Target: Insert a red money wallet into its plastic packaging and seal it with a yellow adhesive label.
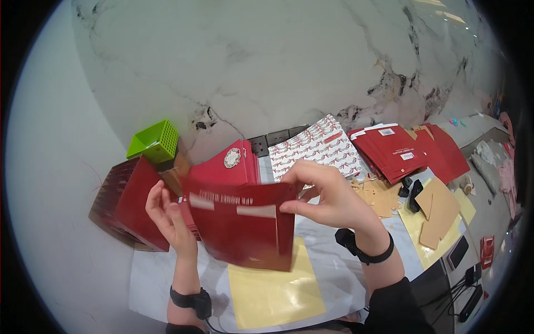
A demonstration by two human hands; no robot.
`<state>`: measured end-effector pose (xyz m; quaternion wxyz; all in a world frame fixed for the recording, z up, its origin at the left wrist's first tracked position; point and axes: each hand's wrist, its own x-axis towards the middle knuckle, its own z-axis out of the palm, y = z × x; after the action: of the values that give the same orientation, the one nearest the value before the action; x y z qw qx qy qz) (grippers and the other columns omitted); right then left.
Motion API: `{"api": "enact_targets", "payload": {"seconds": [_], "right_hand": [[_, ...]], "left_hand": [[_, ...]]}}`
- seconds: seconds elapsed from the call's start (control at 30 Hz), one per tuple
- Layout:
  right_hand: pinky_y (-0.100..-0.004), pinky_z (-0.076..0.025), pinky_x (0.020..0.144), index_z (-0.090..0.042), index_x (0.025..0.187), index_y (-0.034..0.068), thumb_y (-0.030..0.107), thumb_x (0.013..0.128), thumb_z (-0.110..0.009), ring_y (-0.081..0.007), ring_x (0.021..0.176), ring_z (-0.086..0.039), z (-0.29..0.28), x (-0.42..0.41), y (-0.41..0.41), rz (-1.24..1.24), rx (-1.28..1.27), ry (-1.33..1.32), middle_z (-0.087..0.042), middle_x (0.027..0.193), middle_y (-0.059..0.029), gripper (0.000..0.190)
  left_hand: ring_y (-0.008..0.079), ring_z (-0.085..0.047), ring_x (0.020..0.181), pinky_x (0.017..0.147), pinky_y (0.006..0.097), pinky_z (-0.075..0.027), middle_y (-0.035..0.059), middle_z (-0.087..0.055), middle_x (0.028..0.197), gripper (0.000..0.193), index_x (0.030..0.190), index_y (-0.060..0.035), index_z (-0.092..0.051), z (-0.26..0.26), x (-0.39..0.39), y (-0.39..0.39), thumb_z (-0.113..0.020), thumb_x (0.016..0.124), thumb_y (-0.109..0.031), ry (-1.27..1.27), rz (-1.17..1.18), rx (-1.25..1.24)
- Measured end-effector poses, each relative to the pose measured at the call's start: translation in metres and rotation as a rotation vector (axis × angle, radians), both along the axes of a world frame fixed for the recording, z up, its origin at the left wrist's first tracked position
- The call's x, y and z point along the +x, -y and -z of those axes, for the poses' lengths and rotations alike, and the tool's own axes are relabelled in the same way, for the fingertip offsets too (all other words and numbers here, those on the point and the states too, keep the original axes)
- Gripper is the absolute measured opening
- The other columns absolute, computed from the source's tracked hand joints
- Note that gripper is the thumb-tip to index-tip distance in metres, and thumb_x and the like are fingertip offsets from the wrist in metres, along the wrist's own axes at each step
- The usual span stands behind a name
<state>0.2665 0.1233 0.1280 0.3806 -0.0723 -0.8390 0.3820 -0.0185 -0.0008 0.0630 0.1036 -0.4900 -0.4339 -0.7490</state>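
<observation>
My right hand (325, 194) pinches the upper right corner of a red printed paper wallet (244, 238), which is slightly blurred and held up with two pale strips near its top edge. Beside the wallet's upper left side is my left hand (173, 219), its fingers apart; it does not visibly grip the wallet. Under the raised wallet lies a yellow glossy sheet (275, 298) on the marble-patterned table. Behind the wallet stands a stack of red folders (219, 165) with an ornate white label.
At left stand a red box (142, 204) with dividers and a green plastic basket (162, 144). A patterned white paper piece (315, 152), stacked red wallets (390, 152), tan paper scraps (377, 194) and brown card pieces (438, 213) lie to the right. A phone (458, 252) is near cables.
</observation>
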Motion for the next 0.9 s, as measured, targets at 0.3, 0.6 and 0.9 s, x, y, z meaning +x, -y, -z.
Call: {"api": "enact_targets", "payload": {"seconds": [0.3, 0.6, 0.9], "right_hand": [[-0.0262, -0.062, 0.077, -0.063, 0.103, -0.001, 0.005, 0.09, -0.072, -0.0094, 0.091, -0.058, 0.013, -0.027, 0.013, -0.019, -0.498, -0.304, -0.05, 0.102, -0.002, 0.017], [-0.0249, -0.058, 0.077, -0.067, 0.099, 0.0, 0.007, 0.086, -0.076, -0.0098, 0.096, -0.057, 0.023, -0.035, 0.018, -0.023, -0.602, -0.253, -0.045, 0.114, -0.0044, 0.017], [-0.0294, -0.058, 0.087, -0.07, 0.099, 0.003, 0.012, 0.086, -0.078, -0.0112, 0.105, -0.054, 0.03, -0.04, 0.022, 0.027, -0.429, -0.15, -0.039, 0.121, -0.0057, 0.018]], "left_hand": [[0.027, -0.055, 0.104, 0.093, 0.0409, -0.041, 0.0079, -0.06, 0.111, 0.052, 0.114, -0.01, -0.068, -0.029, 0.07, 0.024, -0.088, 0.07, -0.03, -0.787, -0.104, -0.458], [0.0301, -0.056, 0.11, 0.096, 0.0448, -0.041, 0.0102, -0.058, 0.128, 0.049, 0.119, -0.0074, -0.066, -0.013, 0.064, 0.014, -0.084, 0.076, -0.024, -0.707, -0.124, -0.508], [0.0297, -0.055, 0.122, 0.112, 0.0589, -0.034, 0.012, -0.055, 0.135, 0.036, 0.109, -0.0071, -0.068, -0.007, 0.037, 0.01, -0.082, 0.079, -0.021, -0.842, -0.142, -0.486]]}}
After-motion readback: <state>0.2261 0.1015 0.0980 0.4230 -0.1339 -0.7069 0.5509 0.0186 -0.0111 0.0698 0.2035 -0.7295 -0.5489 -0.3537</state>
